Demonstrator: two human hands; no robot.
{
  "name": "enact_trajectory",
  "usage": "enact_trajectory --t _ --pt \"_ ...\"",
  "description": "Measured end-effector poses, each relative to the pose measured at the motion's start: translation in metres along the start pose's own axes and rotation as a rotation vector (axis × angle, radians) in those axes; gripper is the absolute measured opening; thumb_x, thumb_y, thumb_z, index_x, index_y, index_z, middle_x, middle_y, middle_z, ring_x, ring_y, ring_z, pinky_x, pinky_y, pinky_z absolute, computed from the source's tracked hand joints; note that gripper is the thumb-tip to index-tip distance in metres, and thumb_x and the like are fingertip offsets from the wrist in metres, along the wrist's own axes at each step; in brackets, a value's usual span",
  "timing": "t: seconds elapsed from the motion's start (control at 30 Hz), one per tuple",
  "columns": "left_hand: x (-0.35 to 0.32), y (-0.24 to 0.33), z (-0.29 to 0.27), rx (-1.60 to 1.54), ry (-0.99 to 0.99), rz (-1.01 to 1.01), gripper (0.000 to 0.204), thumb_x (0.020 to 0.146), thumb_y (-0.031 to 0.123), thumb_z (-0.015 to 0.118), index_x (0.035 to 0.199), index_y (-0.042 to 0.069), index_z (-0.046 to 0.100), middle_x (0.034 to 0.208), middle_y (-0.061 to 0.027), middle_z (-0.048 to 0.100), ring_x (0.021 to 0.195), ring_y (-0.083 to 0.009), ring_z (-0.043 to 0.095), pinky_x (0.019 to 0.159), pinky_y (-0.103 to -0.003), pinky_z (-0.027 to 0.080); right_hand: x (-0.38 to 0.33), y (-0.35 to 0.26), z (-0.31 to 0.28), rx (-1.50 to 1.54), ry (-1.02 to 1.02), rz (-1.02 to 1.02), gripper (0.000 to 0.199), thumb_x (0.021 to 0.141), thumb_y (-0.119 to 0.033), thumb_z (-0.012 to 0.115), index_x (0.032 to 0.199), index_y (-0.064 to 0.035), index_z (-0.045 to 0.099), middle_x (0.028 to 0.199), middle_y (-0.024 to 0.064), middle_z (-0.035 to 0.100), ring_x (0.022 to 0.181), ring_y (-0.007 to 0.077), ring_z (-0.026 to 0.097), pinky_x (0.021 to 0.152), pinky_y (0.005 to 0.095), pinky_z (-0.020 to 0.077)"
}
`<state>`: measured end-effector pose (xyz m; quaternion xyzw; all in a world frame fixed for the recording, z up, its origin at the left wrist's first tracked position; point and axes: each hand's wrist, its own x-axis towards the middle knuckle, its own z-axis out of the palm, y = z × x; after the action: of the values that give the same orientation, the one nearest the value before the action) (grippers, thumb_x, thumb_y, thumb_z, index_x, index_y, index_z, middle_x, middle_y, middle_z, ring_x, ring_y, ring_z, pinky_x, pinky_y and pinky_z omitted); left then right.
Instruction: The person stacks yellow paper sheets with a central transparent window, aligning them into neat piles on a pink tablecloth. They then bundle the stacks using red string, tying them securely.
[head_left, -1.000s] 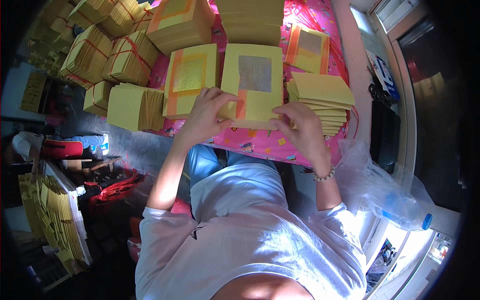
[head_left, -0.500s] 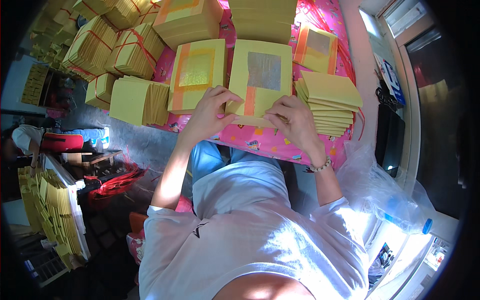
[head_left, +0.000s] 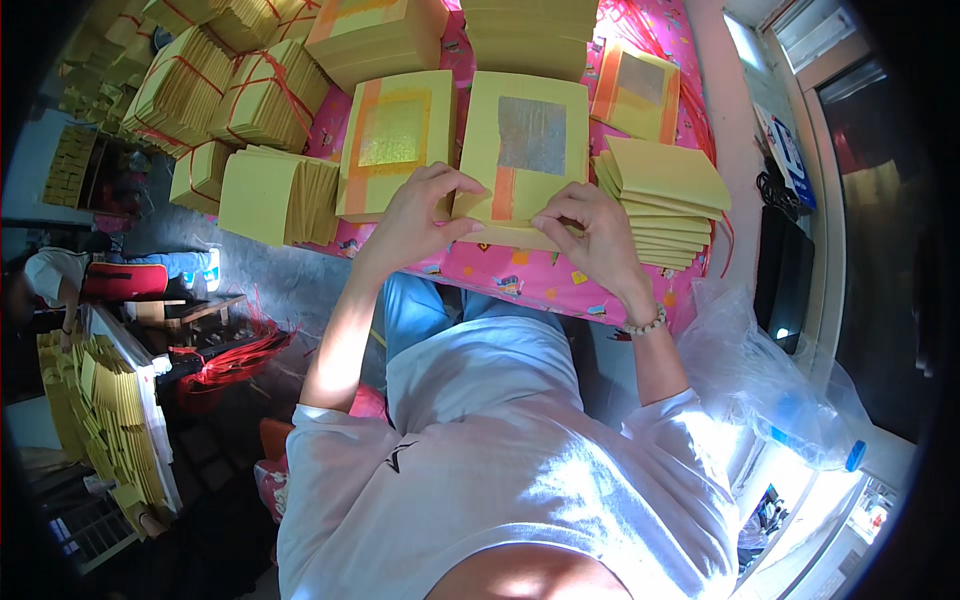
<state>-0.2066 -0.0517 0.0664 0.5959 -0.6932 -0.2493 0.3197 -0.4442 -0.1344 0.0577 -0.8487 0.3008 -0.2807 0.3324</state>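
Observation:
A stack of yellow paper (head_left: 480,130) with a silver foil square (head_left: 532,135) and an orange stripe lies straight in front of me. My left hand (head_left: 425,220) is at its near left corner, index finger on top and thumb at the near edge, gripping the paper between them. At the near right corner my right hand (head_left: 590,230) pinches the same edge with bent fingers. Left of it sits another yellow paper stack (head_left: 352,185) with a gold foil square (head_left: 395,130). Folded yellow paper bundles (head_left: 668,175) are piled right beside my right hand.
The table has a pink patterned cover (head_left: 480,270). Tall paper stacks (head_left: 525,40) and red-tied bundles (head_left: 265,100) stand behind. A clear plastic bag (head_left: 730,345) hangs at the right. Another person (head_left: 60,280) and a second paper-laden table (head_left: 150,400) are at the left.
The view has shifted slightly, so the stacks sit a little higher. Both hands stay at the near edge of the paper, with only small finger movements.

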Motion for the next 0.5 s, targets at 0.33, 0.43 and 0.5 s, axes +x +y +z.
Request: enact_trajectory --t 0.33,0.43,0.5 --pt "-0.0001 -0.0018 0.0002 -0.014 0.006 -0.007 0.035 0.070 0.013 0.076 0.101 0.006 0.062 0.094 -0.0098 0.058 0.094 -0.0296 0.056 0.084 -0.038 0.045 0.0022 -0.0006 -0.0005 0.016 -0.024 0.060 0.011 0.077 -0.014 0.071 0.077 -0.0034 0.069 0.076 0.0079 0.061 0.074 0.0259 0.059 0.066 0.0362 0.0463" --pt "0.0006 -0.0014 -0.0001 -0.005 0.003 -0.004 0.035 0.070 0.014 0.076 0.101 0.006 0.062 0.094 -0.0097 0.058 0.094 -0.0296 0.056 0.084 -0.038 0.045 0.0019 -0.0009 -0.0005 0.027 -0.022 0.072 0.011 0.077 -0.014 0.071 0.078 -0.0034 0.070 0.076 0.0079 0.061 0.075 0.0259 0.059 0.066 0.0360 0.0465" --pt "0.0007 -0.0014 -0.0010 -0.006 -0.011 -0.024 0.035 0.070 0.014 0.076 0.101 0.006 0.062 0.094 -0.0097 0.058 0.094 -0.0296 0.055 0.084 -0.038 0.045 0.0025 -0.0012 -0.0010 0.034 -0.030 0.084 0.011 0.078 -0.015 0.071 0.078 -0.0034 0.070 0.076 0.0080 0.062 0.075 0.0259 0.060 0.066 0.0359 0.0466"
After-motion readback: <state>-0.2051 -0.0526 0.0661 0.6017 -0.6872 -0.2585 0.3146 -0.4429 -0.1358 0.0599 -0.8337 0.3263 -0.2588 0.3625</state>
